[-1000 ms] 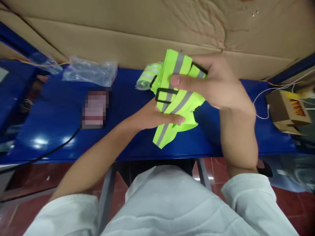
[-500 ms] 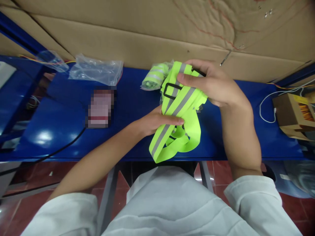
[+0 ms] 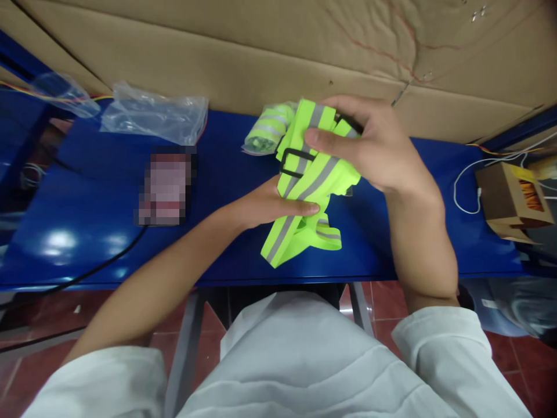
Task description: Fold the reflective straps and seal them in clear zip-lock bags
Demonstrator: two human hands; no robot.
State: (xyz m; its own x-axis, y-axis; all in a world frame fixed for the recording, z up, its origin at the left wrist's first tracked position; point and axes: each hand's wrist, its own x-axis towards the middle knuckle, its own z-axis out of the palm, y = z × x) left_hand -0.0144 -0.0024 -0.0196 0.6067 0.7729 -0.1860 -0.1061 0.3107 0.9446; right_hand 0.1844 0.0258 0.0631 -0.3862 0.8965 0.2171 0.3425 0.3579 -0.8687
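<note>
A neon yellow-green reflective strap (image 3: 319,181) with a grey stripe and a black buckle is folded in a bundle between my two hands above the blue table. My right hand (image 3: 363,142) grips the bundle's upper right, its thumb on top and its other fingers hidden behind. Around the lower left, my left hand (image 3: 274,204) is closed with its thumb laid across the strap. Loose loops hang beneath that thumb. Just behind the bundle lies a rolled reflective strap in a clear bag (image 3: 268,129).
Clear plastic bags (image 3: 156,113) lie at the back left of the blue table (image 3: 226,255). A blurred-out phone-like object (image 3: 166,188) with a black cable is left of my hands. At right stand a cardboard box (image 3: 511,200) and a white cable (image 3: 456,188). Cardboard (image 3: 261,58) walls the back.
The hanging loops of the strap have drawn up and become smaller below my left hand. Both hands keep their hold, and the view has shifted slightly.
</note>
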